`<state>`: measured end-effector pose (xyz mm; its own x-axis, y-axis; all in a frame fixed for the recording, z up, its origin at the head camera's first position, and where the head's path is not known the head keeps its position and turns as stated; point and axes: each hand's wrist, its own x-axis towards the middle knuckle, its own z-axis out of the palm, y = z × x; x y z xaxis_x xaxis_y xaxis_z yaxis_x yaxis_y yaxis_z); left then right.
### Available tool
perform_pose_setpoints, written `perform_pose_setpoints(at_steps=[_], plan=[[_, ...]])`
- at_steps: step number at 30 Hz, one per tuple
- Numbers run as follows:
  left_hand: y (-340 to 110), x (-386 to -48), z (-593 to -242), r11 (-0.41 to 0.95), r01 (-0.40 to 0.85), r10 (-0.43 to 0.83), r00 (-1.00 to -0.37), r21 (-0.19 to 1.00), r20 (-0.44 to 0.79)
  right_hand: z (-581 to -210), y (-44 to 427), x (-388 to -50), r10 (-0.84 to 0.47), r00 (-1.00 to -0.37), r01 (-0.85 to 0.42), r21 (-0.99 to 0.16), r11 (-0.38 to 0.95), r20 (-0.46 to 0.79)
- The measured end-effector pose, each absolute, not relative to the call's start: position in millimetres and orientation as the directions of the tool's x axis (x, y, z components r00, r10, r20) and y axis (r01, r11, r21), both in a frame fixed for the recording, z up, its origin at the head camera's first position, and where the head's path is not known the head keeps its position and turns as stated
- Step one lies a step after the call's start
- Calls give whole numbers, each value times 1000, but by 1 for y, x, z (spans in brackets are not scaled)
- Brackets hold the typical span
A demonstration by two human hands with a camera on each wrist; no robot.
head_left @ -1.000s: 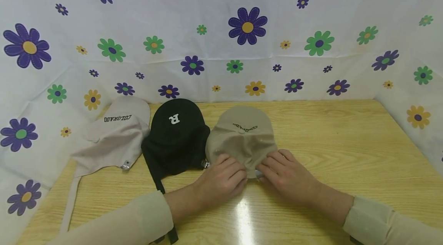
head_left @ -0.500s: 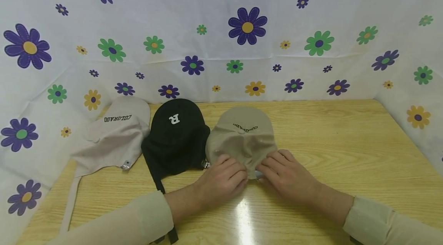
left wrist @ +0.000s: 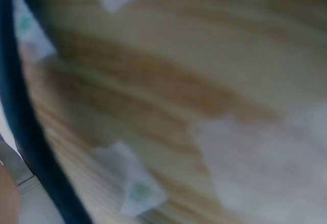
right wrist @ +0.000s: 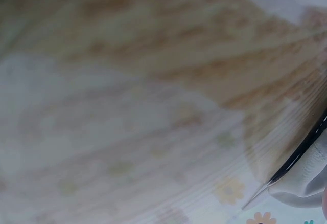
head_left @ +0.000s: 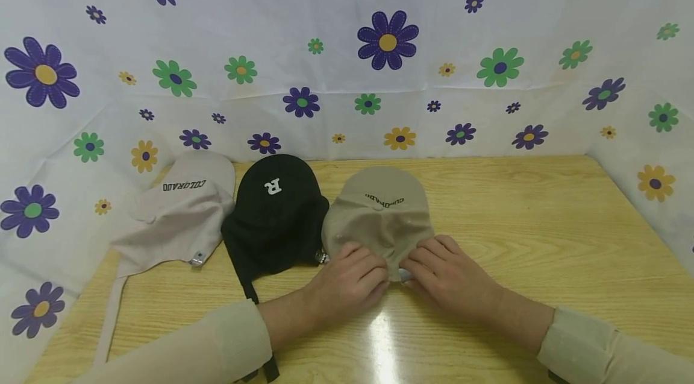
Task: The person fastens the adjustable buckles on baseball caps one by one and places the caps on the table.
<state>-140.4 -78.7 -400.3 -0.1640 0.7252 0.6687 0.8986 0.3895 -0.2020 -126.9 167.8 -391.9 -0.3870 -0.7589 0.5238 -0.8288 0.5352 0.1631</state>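
Note:
A khaki cap (head_left: 384, 215) with dark "COLORADO" lettering lies upside-down to my view, its brim pointing to the back of the table. My left hand (head_left: 349, 278) grips the near edge of this cap, fingers curled over the cloth. On the other side of that edge, my right hand (head_left: 447, 272) pinches the cap with bent fingers. Between the hands a small shiny grey piece (head_left: 405, 274) shows, partly covered by the right fingers. Both thumbs are hidden. The two wrist views are blurred and show wood grain and pale patches, not the fingers at work.
Left of the khaki cap lies a black cap (head_left: 279, 215) with a white "R", its strap running under the left forearm. Farther left is a pale pinkish cap (head_left: 179, 209) with a long strap and metal buckle. A flowered cloth (head_left: 325, 64) hangs behind the wooden table (head_left: 531, 221).

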Motion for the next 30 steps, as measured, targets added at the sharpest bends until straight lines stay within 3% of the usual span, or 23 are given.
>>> perform_pose_setpoints(at_steps=[13, 30], plan=[[-80, -142, -402, 431, 880, 727, -210, -196, 654, -392, 170, -127, -761, -392, -815, 189, 548, 517], [-79, -141, -401, 397, 897, 726, -177, -195, 665, -392, 170, -127, -760, -389, -820, 179, 543, 520]])
